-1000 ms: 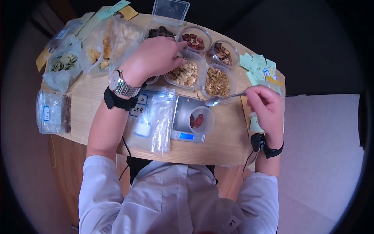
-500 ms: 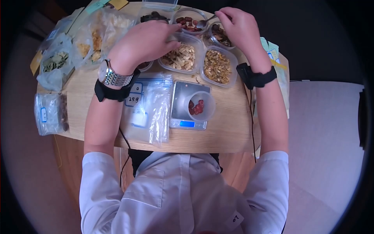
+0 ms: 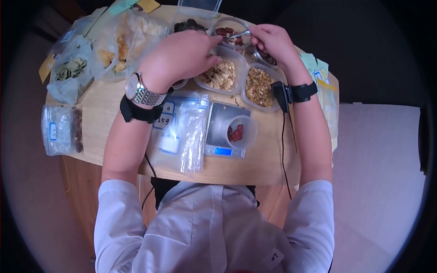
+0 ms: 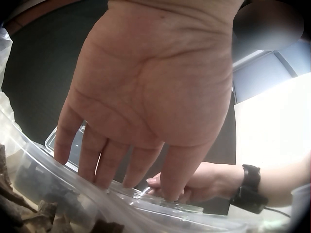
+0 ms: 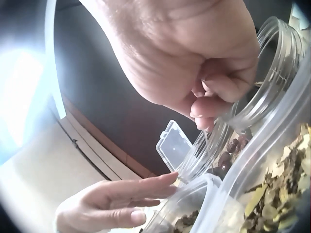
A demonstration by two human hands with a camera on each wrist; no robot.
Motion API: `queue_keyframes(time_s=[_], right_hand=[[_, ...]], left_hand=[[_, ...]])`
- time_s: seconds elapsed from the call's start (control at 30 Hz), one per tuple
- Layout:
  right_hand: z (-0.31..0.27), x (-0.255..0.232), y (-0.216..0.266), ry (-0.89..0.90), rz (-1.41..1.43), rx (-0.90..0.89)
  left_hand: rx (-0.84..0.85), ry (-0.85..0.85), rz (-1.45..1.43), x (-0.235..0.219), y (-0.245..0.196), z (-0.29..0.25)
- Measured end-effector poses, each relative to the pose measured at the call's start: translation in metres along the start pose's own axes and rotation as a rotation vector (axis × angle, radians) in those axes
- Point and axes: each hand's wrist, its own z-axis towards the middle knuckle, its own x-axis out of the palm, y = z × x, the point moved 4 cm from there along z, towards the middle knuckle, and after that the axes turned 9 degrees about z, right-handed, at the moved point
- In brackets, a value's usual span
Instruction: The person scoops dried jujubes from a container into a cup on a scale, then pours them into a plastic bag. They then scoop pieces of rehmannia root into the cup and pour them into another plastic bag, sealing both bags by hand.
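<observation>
My right hand (image 3: 275,43) pinches the handle of a metal spoon (image 3: 240,34), which reaches into the round tub of red dates (image 3: 225,31). Fingers extended, my left hand (image 3: 180,57) is over the tubs, its fingertips by the rim of the date tub and the tub of pale slices (image 3: 221,75). In the left wrist view its palm (image 4: 150,92) faces the camera, holding nothing. On the scale (image 3: 219,123) a clear cup (image 3: 248,134) lies tilted or stands with several red dates in it. The spoon's bowl is hard to make out.
Beside the scale lie clear zip bags (image 3: 182,136). A tub of yellow-brown pieces (image 3: 259,86) stands near my right wrist, and a tub of dark pieces (image 3: 190,25) behind my left hand. Bags of dried goods (image 3: 70,70) fill the left side; green notes (image 3: 309,61) lie at right.
My right hand has carried the spoon from beside the scale up and away from me to the date tub. My left hand has stayed over the tubs with little movement.
</observation>
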Motion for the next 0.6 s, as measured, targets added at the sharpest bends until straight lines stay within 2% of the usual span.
queue_keyframes(time_s=[0.23,0.33,0.6], right_hand=[[-0.003,-0.023,-0.009,-0.058,0.187,0.097],[-0.013,-0.033,-0.004,-0.090,0.250,0.066],[-0.092,-0.058,0.038,-0.114,0.230,-0.038]], left_hand=[[-0.014,0.019,0.022,-0.005,-0.004,-0.001],[-0.023,0.056,0.030,-0.007,-0.005,-0.001],[-0.014,0.058,0.015,-0.005,-0.003,0.000]])
